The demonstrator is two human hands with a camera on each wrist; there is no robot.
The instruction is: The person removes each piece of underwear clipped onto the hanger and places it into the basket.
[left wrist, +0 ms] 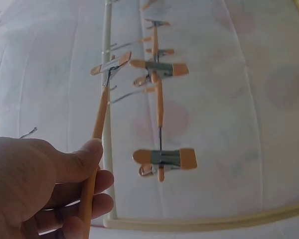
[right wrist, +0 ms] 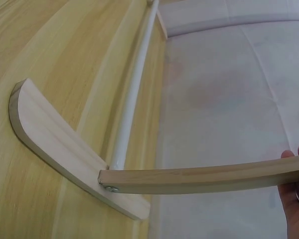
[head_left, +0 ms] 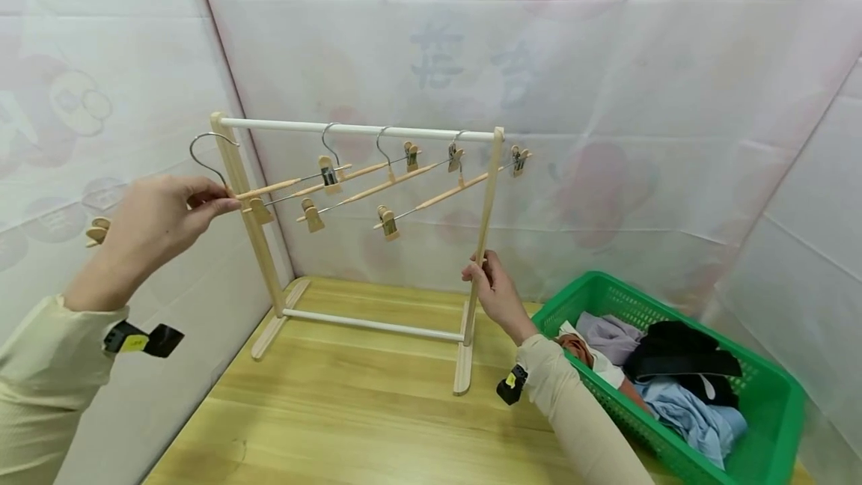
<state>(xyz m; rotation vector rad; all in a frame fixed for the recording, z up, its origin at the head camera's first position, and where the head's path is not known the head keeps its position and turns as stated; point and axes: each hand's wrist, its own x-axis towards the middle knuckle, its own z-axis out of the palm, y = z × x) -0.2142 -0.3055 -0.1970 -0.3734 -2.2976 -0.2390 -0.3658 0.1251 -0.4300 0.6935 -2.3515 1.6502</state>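
My left hand (head_left: 158,230) pinches the wooden bar of a clip hanger (head_left: 272,188) between thumb and fingers at the rack's left end. Its metal hook points up, left of the white top rail (head_left: 283,124). In the left wrist view the same hanger (left wrist: 100,117) slants up from the fingers to a wooden clip. Three more clip hangers, such as the rightmost one (head_left: 441,197), hang from the rail. My right hand (head_left: 500,298) holds the right wooden post (head_left: 486,223) of the rack partway up; in the right wrist view its fingers (right wrist: 287,154) wrap that post (right wrist: 204,181).
The rack's wooden feet (head_left: 462,369) stand on a wood-grain table (head_left: 350,425), with a white lower bar (head_left: 377,325) between them. At the right, a green basket (head_left: 774,403) holds several crumpled clothes (head_left: 680,358). Printed white cloth walls (head_left: 606,81) rise behind and at both sides.
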